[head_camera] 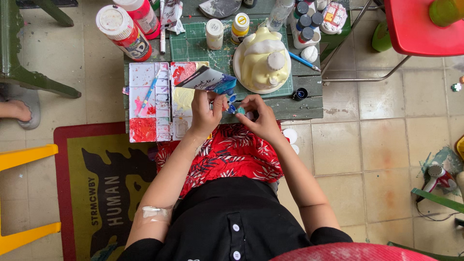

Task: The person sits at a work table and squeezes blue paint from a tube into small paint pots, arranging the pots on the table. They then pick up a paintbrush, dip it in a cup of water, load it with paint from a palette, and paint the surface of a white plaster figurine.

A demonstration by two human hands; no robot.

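Note:
My left hand (205,112) grips a blue paint tube (209,80) that points up and left over the table edge. My right hand (257,117) pinches the tube's small teal cap (240,110) at its lower end, between both hands. Just beyond my fingers stands a pale yellow plaster figure (263,60) on a round white plate (238,72). Left of my hands lies a white paint palette (153,101) smeared with red, pink and yellow, with a light blue brush (148,94) resting across it.
A small dark wooden table (302,104) holds a green cutting mat (191,46), red-labelled paint bottles (124,33), small paint pots (214,34) and a blue brush (303,61). A red stool (418,29) stands at right, a yellow frame (19,159) at left, a mat (104,188) below.

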